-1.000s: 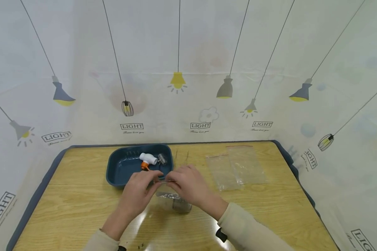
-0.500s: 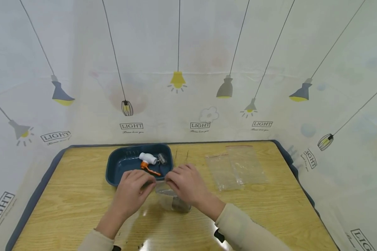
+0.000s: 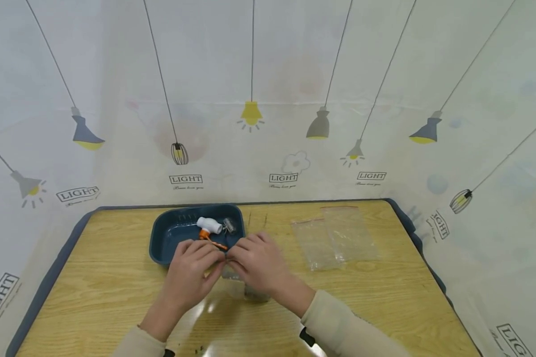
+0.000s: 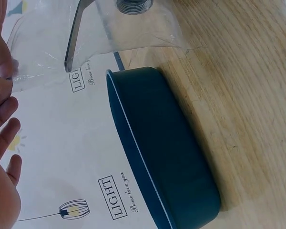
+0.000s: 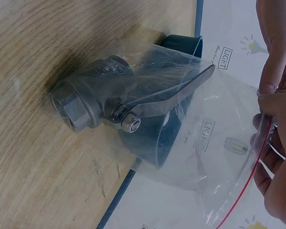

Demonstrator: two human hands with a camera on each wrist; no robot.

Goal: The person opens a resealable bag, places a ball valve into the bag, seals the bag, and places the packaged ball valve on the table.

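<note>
A clear zip bag [image 5: 195, 176] with a red line along its mouth holds a grey metal ball valve [image 5: 83, 102]. The valve's flat lever [image 5: 171, 98] points up toward the mouth. My left hand [image 3: 191, 272] pinches the mouth edge between thumb and index finger, its other fingers loosely bent in the left wrist view. Right beside it, my right hand [image 3: 261, 263] pinches the same edge, and the fingertips of both meet. From the head view the hands hide much of the bag, which hangs just in front of the tray.
Behind the hands stands a dark blue tray [image 3: 174, 239]. In it lie a white valve [image 3: 210, 225] with an orange handle [image 3: 216, 244] and a small metal piece [image 3: 229, 225]. Two flat clear bags [image 3: 314, 248] lie to the right on the wooden table [image 3: 102, 277].
My fingertips were close together, then parted along the bag's mouth as the left hand slid left. Now the right hand has moved left and they meet again.
</note>
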